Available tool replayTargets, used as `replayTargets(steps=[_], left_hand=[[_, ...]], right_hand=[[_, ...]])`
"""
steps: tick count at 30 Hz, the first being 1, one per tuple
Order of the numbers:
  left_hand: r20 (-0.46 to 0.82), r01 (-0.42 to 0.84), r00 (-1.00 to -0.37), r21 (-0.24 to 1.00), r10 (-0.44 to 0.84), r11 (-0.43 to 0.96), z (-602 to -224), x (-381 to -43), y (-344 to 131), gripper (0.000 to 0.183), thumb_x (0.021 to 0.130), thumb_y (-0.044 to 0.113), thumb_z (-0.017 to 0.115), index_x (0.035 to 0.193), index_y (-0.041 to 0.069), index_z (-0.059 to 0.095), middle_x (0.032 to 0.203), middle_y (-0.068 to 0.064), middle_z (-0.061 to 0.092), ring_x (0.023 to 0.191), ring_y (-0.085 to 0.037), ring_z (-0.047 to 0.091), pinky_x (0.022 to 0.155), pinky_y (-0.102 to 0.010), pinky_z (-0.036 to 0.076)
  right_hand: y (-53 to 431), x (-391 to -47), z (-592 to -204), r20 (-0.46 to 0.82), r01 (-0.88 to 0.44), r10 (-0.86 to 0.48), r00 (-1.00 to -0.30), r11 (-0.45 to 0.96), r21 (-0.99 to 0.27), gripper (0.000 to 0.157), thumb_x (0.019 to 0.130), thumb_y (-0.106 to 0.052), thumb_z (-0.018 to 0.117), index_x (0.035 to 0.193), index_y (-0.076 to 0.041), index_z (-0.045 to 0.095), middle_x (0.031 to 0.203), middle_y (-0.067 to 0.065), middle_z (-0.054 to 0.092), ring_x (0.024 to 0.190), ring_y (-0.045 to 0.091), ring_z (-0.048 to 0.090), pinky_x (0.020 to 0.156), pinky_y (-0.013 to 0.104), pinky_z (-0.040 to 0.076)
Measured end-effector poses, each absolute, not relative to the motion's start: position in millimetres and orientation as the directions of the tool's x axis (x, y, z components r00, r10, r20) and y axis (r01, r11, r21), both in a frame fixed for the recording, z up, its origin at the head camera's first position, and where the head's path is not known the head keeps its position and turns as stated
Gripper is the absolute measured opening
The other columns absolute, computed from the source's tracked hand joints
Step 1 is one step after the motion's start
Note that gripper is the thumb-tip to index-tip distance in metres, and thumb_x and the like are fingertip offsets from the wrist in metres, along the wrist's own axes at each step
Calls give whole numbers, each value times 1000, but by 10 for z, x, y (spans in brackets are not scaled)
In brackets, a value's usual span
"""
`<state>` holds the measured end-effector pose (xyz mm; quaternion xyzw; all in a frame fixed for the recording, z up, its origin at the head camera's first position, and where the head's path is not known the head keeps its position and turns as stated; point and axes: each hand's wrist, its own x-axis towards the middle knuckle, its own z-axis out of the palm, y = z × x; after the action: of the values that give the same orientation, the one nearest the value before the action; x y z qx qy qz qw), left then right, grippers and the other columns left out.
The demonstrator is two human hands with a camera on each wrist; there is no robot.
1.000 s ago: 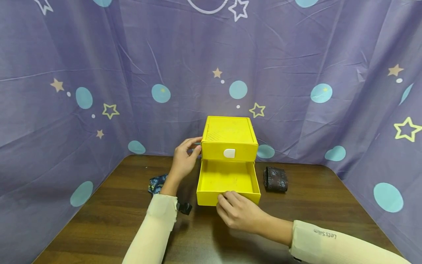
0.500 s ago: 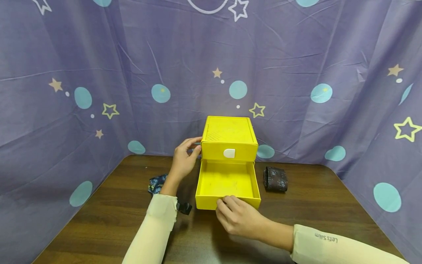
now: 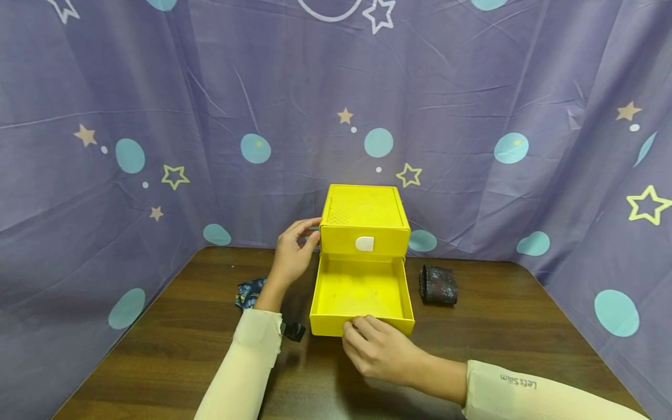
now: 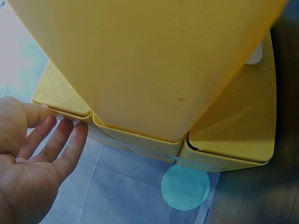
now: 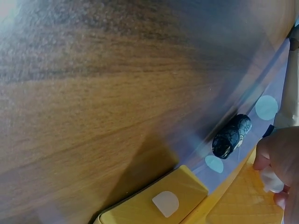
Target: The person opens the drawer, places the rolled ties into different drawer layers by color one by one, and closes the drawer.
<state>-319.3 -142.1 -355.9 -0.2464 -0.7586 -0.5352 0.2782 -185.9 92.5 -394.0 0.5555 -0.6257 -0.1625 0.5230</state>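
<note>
Right hand (image 3: 380, 350): fingers pinching the white tab (image 5: 271, 180) on the front of the extended yellow drawer (image 3: 325, 325). Left hand (image 3: 295, 254): fingers lightly bent, gripping nothing, tips at the left side of the yellow cabinet (image 3: 364, 207).

Step in hand, judged: sliding the drawer by its tab. Keep the pull straight and level so the runners do not bind; go slowly, since a long overhang may tip. The left fingers should brace the cabinet low enough to counter that.

Below the drawer a lower closed front (image 5: 187, 186) shows, so the drawer hangs clear of the surface (image 3: 499, 332). Cabinet stands near the far edge, curtain (image 3: 446, 116) close behind; little room there. Dark roll (image 3: 438, 285) sits just right of the drawer, apart; blue patterned cloth (image 3: 251, 291) lies left, partly behind the left forearm. Best moving room: the near side and far right.
</note>
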Motion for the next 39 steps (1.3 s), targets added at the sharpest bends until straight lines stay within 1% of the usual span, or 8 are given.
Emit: replayTargets(steps=[6,10,15,19,24,32,35,39], left_hand=[[683,669,-725,671,82,320,-3548,-3193,-1426,32,103,14,63,134,10,68,128,-8,65,109,-25,67,87,-46,60],[680,663,-729,672,80,330,-3548,-3186,-1426,32,103,12,63,134,9,68,128,-8,65,109,-25,67,87,-48,60],[680,663,-729,674,77,327,-3554,-3196,-1432,32,103,12,62,134,8,67,128,-9,65,109,-25,67,88,-50,59],[677,660,-732,678,75,323,-3555,-3197,-1431,31,103,13,63,134,10,68,129,-8,65,110,-25,67,89,-48,59],[673,662,-735,685,81,304,-3554,-3188,-1428,32,103,15,64,134,10,68,130,-9,64,111,-27,66,90,-49,59],[679,665,-730,679,78,310,-3549,-3189,-1430,31,103,13,63,134,9,68,129,-9,65,111,-27,66,89,-49,59],[677,663,-732,681,77,311,-3555,-3195,-1425,32,102,12,64,134,8,68,130,-11,65,112,-29,66,89,-48,59],[670,653,-739,686,73,321,-3559,-3200,-1413,33,103,7,62,135,4,66,132,-16,63,113,-33,65,89,-51,59]], right_hand=[[934,-1899,-4007,470,-525,-868,161,328,785,42,103,4,36,87,-10,72,97,8,66,78,18,57,67,24,50],[938,-1927,-4010,474,-527,-863,174,325,785,36,103,-4,38,91,-10,72,96,7,66,78,19,56,65,26,46],[940,-1957,-3974,508,-567,-844,171,338,751,29,102,-15,43,100,-10,72,98,7,64,81,21,58,66,29,48],[957,-1977,-3903,539,-581,-833,122,381,720,28,99,-23,47,104,-10,72,101,8,66,83,23,60,69,32,50],[1003,-2018,-3795,593,-596,-804,53,451,664,29,98,-27,50,107,-10,71,102,8,67,86,25,61,71,33,52],[1142,-2118,-3663,670,-625,-742,-9,527,576,30,99,-31,53,105,-7,70,98,9,66,85,29,62,69,37,53],[1211,-2165,-3630,707,-638,-707,-16,552,537,29,98,-29,55,104,-5,70,97,11,66,83,31,61,67,39,51],[1324,-2241,-3577,747,-636,-664,-27,589,499,29,96,-28,57,104,-4,71,96,13,66,82,33,60,67,42,51]])
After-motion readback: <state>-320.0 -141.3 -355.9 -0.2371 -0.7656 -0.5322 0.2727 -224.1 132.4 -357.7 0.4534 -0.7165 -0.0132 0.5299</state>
